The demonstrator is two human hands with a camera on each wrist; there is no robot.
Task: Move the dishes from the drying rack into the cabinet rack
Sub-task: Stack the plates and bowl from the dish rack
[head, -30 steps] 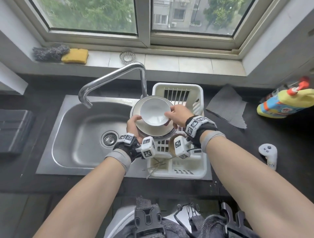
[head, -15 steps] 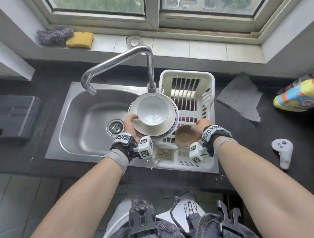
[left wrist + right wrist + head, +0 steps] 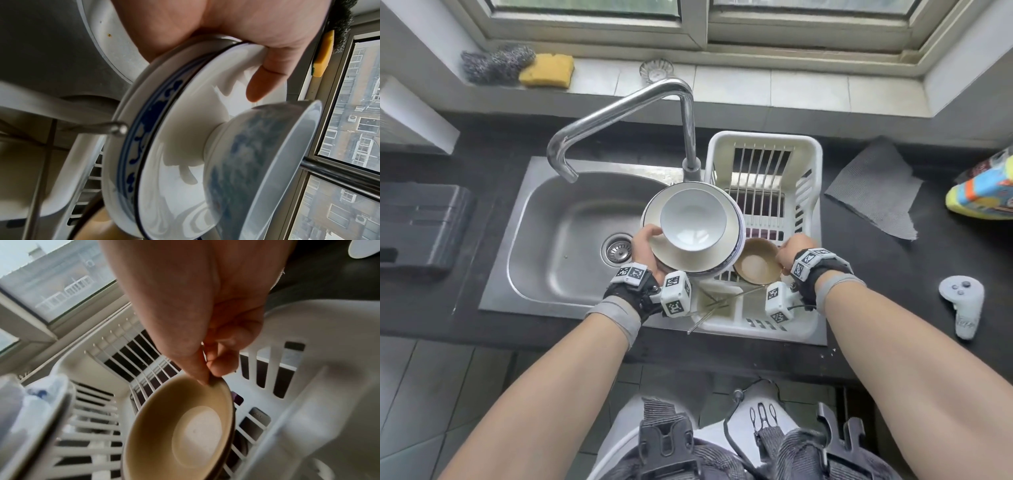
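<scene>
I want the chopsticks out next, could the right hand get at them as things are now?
Probably not yet. The right hand is pinching the rim of the brown bowl, so it is occupied. The chopsticks lie in the rack just nearer the person, with nothing over them, so the way looks free once the bowl is put down.

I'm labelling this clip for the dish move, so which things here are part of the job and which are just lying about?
Part of the job:
- plates with white bowl, held by left hand
- brown bowl, pinched by right hand
- drying rack

Lying about:
- sponge
- steel scrubber
- grey cloth
- game controller
- tap
</scene>
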